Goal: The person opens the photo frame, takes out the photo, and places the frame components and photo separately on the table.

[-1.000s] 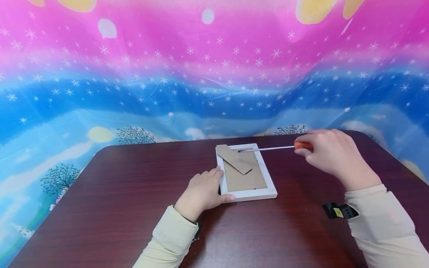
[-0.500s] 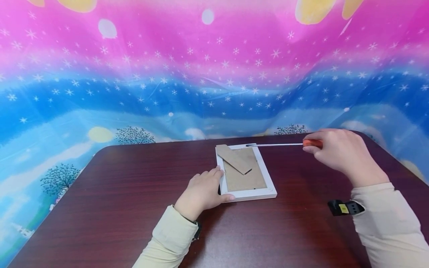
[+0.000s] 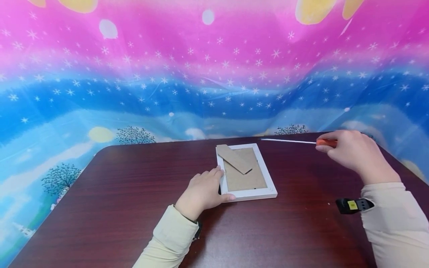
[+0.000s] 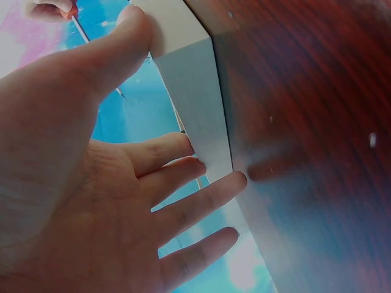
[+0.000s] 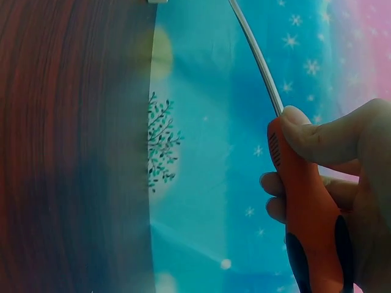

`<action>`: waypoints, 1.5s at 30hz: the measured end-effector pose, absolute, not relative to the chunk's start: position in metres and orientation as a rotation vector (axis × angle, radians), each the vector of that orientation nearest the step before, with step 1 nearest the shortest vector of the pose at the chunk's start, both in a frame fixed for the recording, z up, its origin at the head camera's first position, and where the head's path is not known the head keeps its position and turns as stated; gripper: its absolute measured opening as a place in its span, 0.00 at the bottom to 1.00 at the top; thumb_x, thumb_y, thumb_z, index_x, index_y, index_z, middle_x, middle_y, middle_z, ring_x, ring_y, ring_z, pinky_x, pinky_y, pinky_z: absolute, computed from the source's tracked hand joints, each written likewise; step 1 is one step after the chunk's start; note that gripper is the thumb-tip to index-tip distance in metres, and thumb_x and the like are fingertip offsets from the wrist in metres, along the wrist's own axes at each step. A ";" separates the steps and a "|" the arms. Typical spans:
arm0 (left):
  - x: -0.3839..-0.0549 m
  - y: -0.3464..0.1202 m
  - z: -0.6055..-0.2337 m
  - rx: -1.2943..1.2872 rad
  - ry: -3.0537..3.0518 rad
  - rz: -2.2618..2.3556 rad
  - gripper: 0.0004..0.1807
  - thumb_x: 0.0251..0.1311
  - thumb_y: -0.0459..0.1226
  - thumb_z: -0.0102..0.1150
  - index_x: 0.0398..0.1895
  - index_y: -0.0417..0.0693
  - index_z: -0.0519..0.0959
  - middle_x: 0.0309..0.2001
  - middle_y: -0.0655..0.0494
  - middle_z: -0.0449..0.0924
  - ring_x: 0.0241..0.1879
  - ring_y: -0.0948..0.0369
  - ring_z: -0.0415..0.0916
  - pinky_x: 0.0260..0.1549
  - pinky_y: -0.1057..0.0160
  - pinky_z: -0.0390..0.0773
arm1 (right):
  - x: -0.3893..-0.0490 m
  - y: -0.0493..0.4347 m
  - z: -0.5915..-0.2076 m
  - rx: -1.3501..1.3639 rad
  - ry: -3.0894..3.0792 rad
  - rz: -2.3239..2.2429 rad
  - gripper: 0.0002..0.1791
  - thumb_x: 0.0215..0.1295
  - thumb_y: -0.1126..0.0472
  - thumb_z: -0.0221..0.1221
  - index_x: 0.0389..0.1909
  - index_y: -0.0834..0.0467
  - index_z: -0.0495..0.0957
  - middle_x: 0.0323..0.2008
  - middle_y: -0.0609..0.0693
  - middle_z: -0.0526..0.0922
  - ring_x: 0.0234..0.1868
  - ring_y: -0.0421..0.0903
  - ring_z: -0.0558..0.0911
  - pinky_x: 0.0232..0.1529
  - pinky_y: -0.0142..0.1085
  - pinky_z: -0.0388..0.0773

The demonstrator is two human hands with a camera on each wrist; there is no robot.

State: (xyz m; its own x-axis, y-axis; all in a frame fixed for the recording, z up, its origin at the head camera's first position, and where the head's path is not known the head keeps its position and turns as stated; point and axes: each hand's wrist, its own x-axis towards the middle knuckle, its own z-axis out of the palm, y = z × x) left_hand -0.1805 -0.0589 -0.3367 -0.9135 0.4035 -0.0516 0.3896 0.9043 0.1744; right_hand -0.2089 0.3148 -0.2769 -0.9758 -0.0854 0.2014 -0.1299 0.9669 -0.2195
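Note:
A white picture frame (image 3: 272,185) lies back up on the table, with a brown backing board (image 3: 242,182) and a cardboard stand leg (image 3: 234,160) slanting across it. My left hand (image 3: 203,189) rests at its left edge, thumb on the near corner. In the left wrist view its fingers (image 4: 201,201) stretch out fairly straight beside the frame's side wall (image 4: 192,91). My right hand (image 3: 355,154) grips the orange handle (image 5: 311,213) of a screwdriver, thumb along the top. The screwdriver's long metal shaft (image 3: 291,141) points left, above the table beyond the frame's far right corner.
The dark red-brown wooden table (image 3: 134,208) spreads around the frame, its far edge close behind. A pink and blue snowflake-patterned cloth (image 3: 187,85) hangs behind the table. A black strap (image 3: 353,205) sits at the right wrist.
My right hand has drawn the screwdriver to the right, taking its tip from over the backing board to past the frame's far edge. My left hand and the frame have stayed put.

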 end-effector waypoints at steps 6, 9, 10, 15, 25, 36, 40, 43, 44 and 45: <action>-0.181 -0.059 -0.337 0.625 2.982 0.244 0.46 0.56 0.62 0.64 0.71 0.44 0.67 0.72 0.50 0.64 0.65 0.50 0.69 0.61 0.49 0.69 | -0.210 0.327 -0.282 0.123 -2.900 0.423 0.28 0.65 0.43 0.63 0.54 0.62 0.82 0.43 0.63 0.84 0.38 0.59 0.81 0.38 0.58 0.73; -0.181 -0.058 -0.337 0.623 2.982 0.245 0.46 0.56 0.62 0.64 0.71 0.44 0.67 0.71 0.50 0.65 0.65 0.50 0.69 0.61 0.48 0.69 | -0.210 0.333 -0.285 0.108 -2.880 0.456 0.27 0.65 0.43 0.63 0.52 0.62 0.83 0.40 0.62 0.85 0.35 0.57 0.81 0.36 0.55 0.73; -0.180 -0.058 -0.337 0.623 2.982 0.244 0.46 0.56 0.62 0.64 0.71 0.44 0.67 0.71 0.50 0.65 0.65 0.50 0.68 0.61 0.48 0.69 | -0.210 0.335 -0.287 0.099 -2.875 0.476 0.28 0.65 0.42 0.63 0.51 0.62 0.83 0.40 0.62 0.85 0.36 0.58 0.81 0.36 0.55 0.73; -0.179 -0.059 -0.337 0.624 2.979 0.239 0.46 0.56 0.62 0.64 0.71 0.44 0.67 0.71 0.50 0.65 0.65 0.50 0.68 0.61 0.48 0.68 | -0.209 0.345 -0.294 0.050 -2.867 0.542 0.31 0.64 0.40 0.63 0.51 0.64 0.83 0.41 0.65 0.85 0.41 0.63 0.80 0.38 0.57 0.73; -0.179 -0.060 -0.338 0.625 2.987 0.246 0.46 0.56 0.62 0.64 0.71 0.44 0.68 0.71 0.49 0.66 0.65 0.50 0.68 0.62 0.47 0.68 | -0.208 0.366 -0.300 -0.039 -2.898 0.497 0.31 0.63 0.41 0.64 0.50 0.66 0.82 0.34 0.61 0.86 0.36 0.60 0.78 0.31 0.46 0.69; -0.180 -0.059 -0.339 0.619 2.993 0.241 0.46 0.56 0.62 0.64 0.71 0.45 0.67 0.72 0.50 0.64 0.65 0.50 0.68 0.61 0.48 0.68 | -0.210 0.386 -0.310 -0.109 -2.893 0.463 0.34 0.61 0.43 0.66 0.48 0.73 0.80 0.33 0.67 0.84 0.35 0.63 0.76 0.32 0.54 0.70; -0.180 -0.059 -0.338 0.621 2.992 0.242 0.46 0.56 0.62 0.64 0.71 0.44 0.67 0.72 0.50 0.64 0.65 0.50 0.68 0.61 0.48 0.68 | -0.208 0.389 -0.315 -0.149 -2.896 0.477 0.33 0.61 0.45 0.67 0.48 0.74 0.79 0.37 0.71 0.82 0.36 0.65 0.76 0.33 0.55 0.70; -0.180 -0.059 -0.338 0.620 2.990 0.240 0.46 0.57 0.62 0.64 0.71 0.45 0.67 0.72 0.50 0.64 0.65 0.50 0.68 0.61 0.48 0.69 | -0.208 0.390 -0.318 -0.162 -2.894 0.479 0.31 0.61 0.49 0.68 0.46 0.75 0.78 0.37 0.72 0.82 0.36 0.66 0.76 0.33 0.56 0.70; -0.180 -0.059 -0.338 0.619 2.988 0.240 0.46 0.57 0.62 0.64 0.71 0.45 0.67 0.72 0.50 0.64 0.65 0.50 0.68 0.61 0.48 0.68 | -0.208 0.390 -0.318 -0.165 -2.895 0.483 0.30 0.61 0.49 0.68 0.46 0.75 0.78 0.37 0.72 0.81 0.36 0.66 0.76 0.33 0.56 0.70; -0.180 -0.059 -0.338 0.619 2.987 0.238 0.46 0.57 0.62 0.64 0.71 0.45 0.67 0.72 0.50 0.64 0.65 0.50 0.68 0.61 0.48 0.68 | -0.208 0.390 -0.318 -0.166 -2.895 0.485 0.30 0.62 0.50 0.68 0.46 0.76 0.78 0.37 0.72 0.81 0.35 0.66 0.76 0.33 0.56 0.70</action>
State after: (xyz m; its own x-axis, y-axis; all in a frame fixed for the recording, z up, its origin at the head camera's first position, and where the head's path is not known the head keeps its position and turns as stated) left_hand -0.1796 -0.0587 -0.3376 -0.9150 0.4005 -0.0486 0.3878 0.9063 0.1681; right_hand -0.2078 0.3899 -0.3185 -0.9734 0.1433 0.1787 0.0772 0.9398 -0.3328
